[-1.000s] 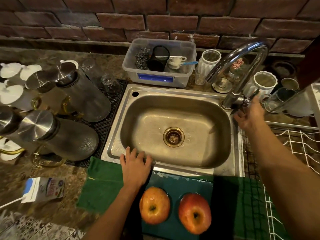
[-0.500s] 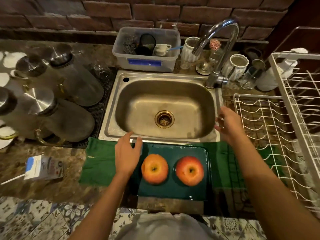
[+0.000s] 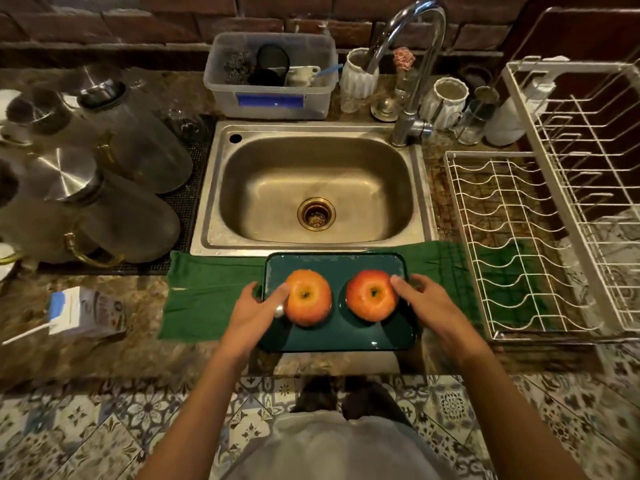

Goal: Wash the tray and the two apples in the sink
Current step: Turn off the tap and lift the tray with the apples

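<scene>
A dark teal tray (image 3: 337, 336) lies on a green towel (image 3: 207, 299) at the counter's front edge, just before the steel sink (image 3: 263, 188). Two red-orange apples stand on it side by side, stems up: the left apple (image 3: 308, 297) and the right apple (image 3: 371, 295). My left hand (image 3: 254, 311) rests over the tray's left edge, fingers apart, its index finger touching the left apple. My right hand (image 3: 429, 306) lies over the right edge, fingertips against the right apple. Neither apple is lifted. The sink is dry and the faucet (image 3: 412, 64) shows no water.
A white wire dish rack (image 3: 519, 244) stands right of the sink. Several frosted jugs with metal lids (image 3: 131, 216) crowd the left counter on a black mat. A plastic tub (image 3: 270, 98) with scrubbers sits behind the sink, white cups beside the faucet. A small carton (image 3: 86, 311) lies front left.
My right hand came back from the faucet handle to the tray's right edge. My left hand slid from the sink rim to the left apple. The camera pulled back.
</scene>
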Demonstrator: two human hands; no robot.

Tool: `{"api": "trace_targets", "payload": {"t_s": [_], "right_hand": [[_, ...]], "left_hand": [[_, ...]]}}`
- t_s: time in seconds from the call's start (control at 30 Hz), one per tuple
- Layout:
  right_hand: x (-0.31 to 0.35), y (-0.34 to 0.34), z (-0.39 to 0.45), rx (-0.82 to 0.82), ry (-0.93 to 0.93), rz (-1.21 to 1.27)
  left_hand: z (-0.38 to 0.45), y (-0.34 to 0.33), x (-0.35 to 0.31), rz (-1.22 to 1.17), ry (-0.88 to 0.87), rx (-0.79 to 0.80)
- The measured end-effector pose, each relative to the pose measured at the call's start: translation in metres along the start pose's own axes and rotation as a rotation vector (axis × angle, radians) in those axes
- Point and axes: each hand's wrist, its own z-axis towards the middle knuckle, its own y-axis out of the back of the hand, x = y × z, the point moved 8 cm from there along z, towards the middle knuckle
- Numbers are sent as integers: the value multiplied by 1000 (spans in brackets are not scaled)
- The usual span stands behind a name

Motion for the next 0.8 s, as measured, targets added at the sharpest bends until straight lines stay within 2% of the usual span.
{"api": "trace_targets", "payload": {"t_s": [0.23,0.43,0.53,0.8], "right_hand": [[-10,-9,-5,78,-43,-14],[-11,-13,-6,112,-51,17],[-15,-15,-8,112,-56,135],[-18,-14,-7,40,-16,241]], "left_hand": [[-8,-6,-6,34,-32,73],[-13,-7,-8,-3,-29,76],[-12,-8,-5,-28,-17,65],[-15,-7,0,-137,-15,-17]]}}
